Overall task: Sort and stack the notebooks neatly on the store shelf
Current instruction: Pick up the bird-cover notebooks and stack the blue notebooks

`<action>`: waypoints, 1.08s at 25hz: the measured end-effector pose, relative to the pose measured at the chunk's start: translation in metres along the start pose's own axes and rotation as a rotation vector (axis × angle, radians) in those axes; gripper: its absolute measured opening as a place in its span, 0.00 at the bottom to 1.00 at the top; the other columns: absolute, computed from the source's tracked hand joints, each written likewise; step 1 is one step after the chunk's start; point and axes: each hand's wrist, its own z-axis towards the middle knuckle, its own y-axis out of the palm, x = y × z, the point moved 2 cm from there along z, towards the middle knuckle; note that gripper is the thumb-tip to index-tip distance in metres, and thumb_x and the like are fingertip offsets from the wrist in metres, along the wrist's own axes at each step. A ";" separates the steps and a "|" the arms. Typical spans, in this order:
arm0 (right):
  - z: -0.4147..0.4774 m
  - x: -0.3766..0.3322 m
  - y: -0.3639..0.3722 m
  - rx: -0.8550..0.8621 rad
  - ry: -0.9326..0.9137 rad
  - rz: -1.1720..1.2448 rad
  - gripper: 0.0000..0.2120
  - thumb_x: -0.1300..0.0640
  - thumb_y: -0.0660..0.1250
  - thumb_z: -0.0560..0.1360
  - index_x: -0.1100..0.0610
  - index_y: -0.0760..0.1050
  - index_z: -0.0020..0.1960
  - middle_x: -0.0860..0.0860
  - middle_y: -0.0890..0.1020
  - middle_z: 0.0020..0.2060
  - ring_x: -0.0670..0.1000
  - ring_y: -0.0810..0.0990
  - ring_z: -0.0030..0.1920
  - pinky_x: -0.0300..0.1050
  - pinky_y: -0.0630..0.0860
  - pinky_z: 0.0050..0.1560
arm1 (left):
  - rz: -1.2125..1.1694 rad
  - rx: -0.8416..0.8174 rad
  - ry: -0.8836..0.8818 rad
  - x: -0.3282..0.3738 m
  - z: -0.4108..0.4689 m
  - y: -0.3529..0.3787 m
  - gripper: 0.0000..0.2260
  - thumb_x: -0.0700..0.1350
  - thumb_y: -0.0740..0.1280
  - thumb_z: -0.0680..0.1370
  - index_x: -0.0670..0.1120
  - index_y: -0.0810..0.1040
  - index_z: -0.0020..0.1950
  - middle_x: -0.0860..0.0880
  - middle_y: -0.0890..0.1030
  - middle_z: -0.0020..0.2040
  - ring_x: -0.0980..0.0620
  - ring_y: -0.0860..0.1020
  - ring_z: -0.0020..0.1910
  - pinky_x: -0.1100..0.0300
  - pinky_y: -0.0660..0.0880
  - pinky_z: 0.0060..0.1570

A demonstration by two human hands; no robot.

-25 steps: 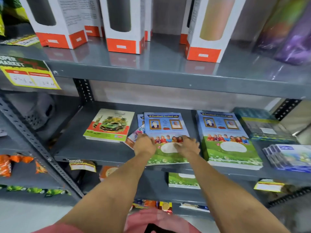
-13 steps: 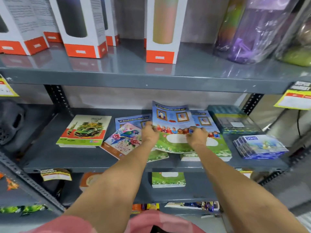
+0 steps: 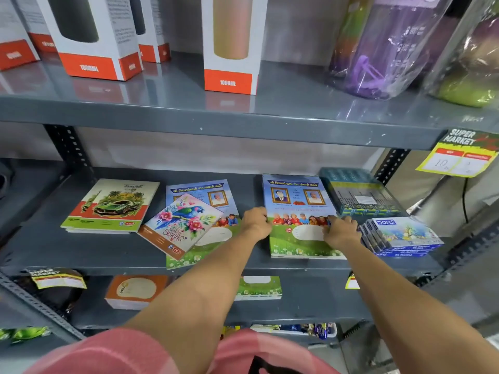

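On the middle shelf (image 3: 81, 255) a blue-and-green notebook (image 3: 298, 209) lies flat on top of a stack of the same kind. My left hand (image 3: 256, 222) grips its left edge and my right hand (image 3: 340, 230) grips its right edge. To the left, a parrot "Spring" notebook (image 3: 181, 225) lies askew over another blue-and-green notebook (image 3: 210, 195). Further left sits a small stack with a green car cover (image 3: 113, 206).
Dark boxed packs (image 3: 359, 193) and blue Doms packs (image 3: 402, 234) crowd the right end of the shelf. Boxed bottles (image 3: 229, 44) and wrapped purple bottles (image 3: 383, 49) stand on the shelf above. More notebooks (image 3: 258, 288) lie on the shelf below. A price tag (image 3: 459, 155) hangs at right.
Both hands lifted the blue-and-green notebook off the middle pile, carried it right and laid it on the right stack. The parrot notebook underneath is now uncovered.
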 end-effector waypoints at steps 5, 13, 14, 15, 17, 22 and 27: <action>0.002 -0.022 -0.015 0.075 -0.072 0.029 0.17 0.55 0.60 0.78 0.61 0.73 0.64 0.61 0.63 0.70 0.61 0.63 0.70 0.57 0.67 0.68 | 0.244 0.010 0.090 0.017 0.010 -0.030 0.15 0.45 0.63 0.77 0.48 0.75 0.64 0.44 0.80 0.60 0.42 0.79 0.58 0.52 0.77 0.57; -0.046 -0.129 0.028 -0.118 -0.190 0.189 0.22 0.51 0.59 0.78 0.61 0.69 0.67 0.60 0.65 0.69 0.59 0.75 0.63 0.50 0.73 0.62 | 0.746 -0.066 -0.043 -0.039 0.005 -0.067 0.25 0.54 0.63 0.77 0.44 0.66 0.71 0.45 0.69 0.69 0.43 0.75 0.63 0.49 0.76 0.56; -0.053 -0.131 0.040 -0.126 -0.178 0.159 0.24 0.49 0.58 0.78 0.62 0.65 0.70 0.60 0.63 0.71 0.59 0.72 0.65 0.51 0.72 0.63 | 0.742 -0.087 -0.069 -0.043 0.004 -0.062 0.28 0.57 0.61 0.78 0.44 0.62 0.73 0.46 0.65 0.71 0.43 0.74 0.64 0.49 0.76 0.55; -0.059 -0.131 0.050 -0.104 -0.172 0.131 0.27 0.48 0.57 0.78 0.62 0.62 0.71 0.60 0.61 0.72 0.59 0.69 0.67 0.52 0.71 0.64 | 0.735 -0.090 -0.100 -0.046 0.004 -0.058 0.31 0.59 0.60 0.77 0.44 0.59 0.75 0.46 0.62 0.73 0.42 0.74 0.64 0.49 0.76 0.54; -0.066 -0.131 0.066 -0.025 -0.168 0.125 0.27 0.46 0.55 0.79 0.62 0.61 0.71 0.59 0.61 0.71 0.59 0.67 0.68 0.54 0.72 0.64 | 0.703 -0.055 -0.189 -0.053 0.007 -0.061 0.39 0.66 0.61 0.74 0.44 0.57 0.76 0.43 0.62 0.72 0.42 0.73 0.65 0.50 0.76 0.53; -0.060 -0.141 0.066 0.100 -0.104 0.302 0.21 0.48 0.56 0.79 0.63 0.72 0.61 0.60 0.71 0.63 0.59 0.74 0.61 0.52 0.72 0.61 | 0.581 0.003 -0.134 -0.057 0.019 -0.070 0.31 0.63 0.70 0.69 0.41 0.74 0.60 0.43 0.78 0.58 0.46 0.79 0.55 0.56 0.76 0.46; -0.042 -0.148 0.039 0.118 -0.055 0.655 0.22 0.58 0.61 0.78 0.65 0.65 0.69 0.64 0.68 0.64 0.64 0.74 0.59 0.49 0.70 0.63 | 0.398 0.093 -0.108 -0.060 0.021 -0.086 0.21 0.59 0.67 0.74 0.40 0.79 0.51 0.41 0.82 0.52 0.43 0.81 0.50 0.56 0.73 0.38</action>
